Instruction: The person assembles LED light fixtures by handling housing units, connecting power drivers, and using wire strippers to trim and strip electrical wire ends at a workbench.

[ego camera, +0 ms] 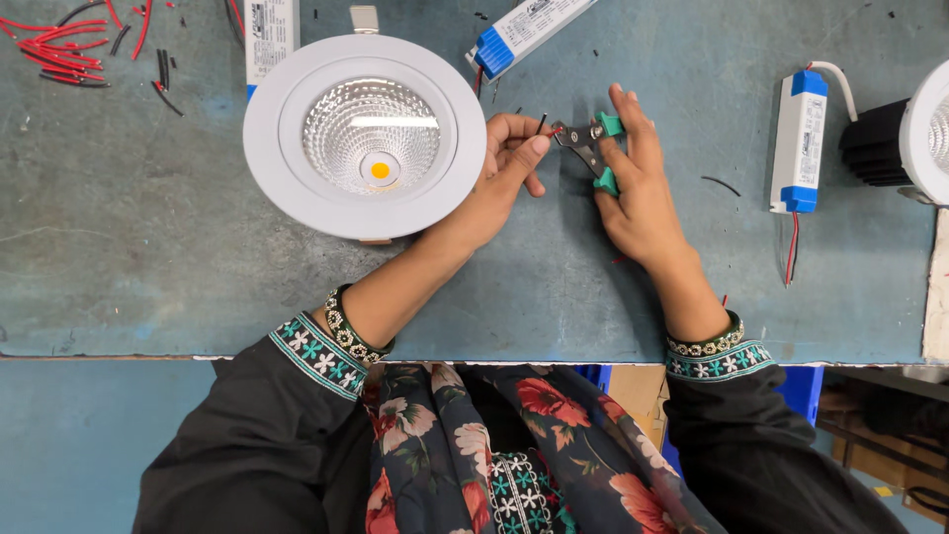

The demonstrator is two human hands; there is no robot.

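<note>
1. Closest to us are our own dark sleeves with embroidered cuffs [318, 354] and the floral scarf [514, 445] hanging at our chest; both forearms reach forward from there over the edge of the blue-grey table [148, 247].
2. Our right hand [638, 188] is curled around a small pair of wire cutters [590, 146] with green grips; the fingers wrap the handles and the grips sit close together, so the hand is closed on the tool.
3. Our left hand [504, 163] is pinched shut, thumb against fingertips, on a thin wire end [542, 123] that stands up just above the knuckles.
4. What matters is how these meet: the cutters' metal nose points left and slightly up from the right hand, straight at the wire end, and the two are touching or nearly so. We cannot tell whether the blades have already bitten the wire.
5. The wire's short visible length runs roughly up the picture, crosswise to the tool's nose.
6. Both hands are level with each other, near the table's middle, with the left hand just beside the white round downlight [365, 136].
7. A white driver box with blue ends [799, 138] lies well apart to the right, another driver box [524, 30] lies beyond the hands, and cut red and black wire scraps [69, 49] sit in the far left corner.
</note>
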